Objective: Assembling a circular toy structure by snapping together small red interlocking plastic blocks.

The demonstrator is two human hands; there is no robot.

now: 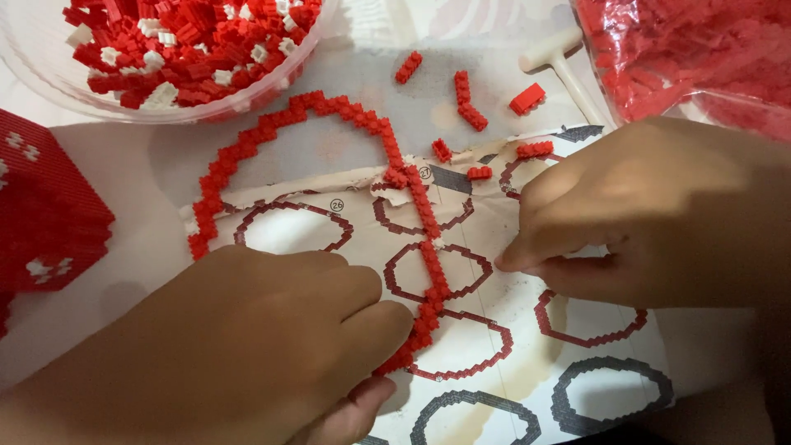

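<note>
- Little open room is left on the worktop (132, 165): it is hemmed in ahead of the hands by a clear bowl (49, 82) of red and white small bricks, and ahead of the right hand by a clear bag of red bricks (700, 49).
- A red block build with white marks (45, 214) is seen to the outer side of the left hand.
- A printed sheet of ring outlines (494, 330) is spread under both hands.
- Loose red brick pieces (470, 103) and a white T-shaped tool (560, 58) lie ahead of the right hand.
- A curved red brick outline (329, 107) loops ahead of the left hand and runs down between the hands.
- The left hand (239, 346) is curled, fingertips pressed on the outline's lower end.
- The right hand (659, 214) is curled, fingertips pinched down on the sheet; whether a piece is held cannot be told.
</note>
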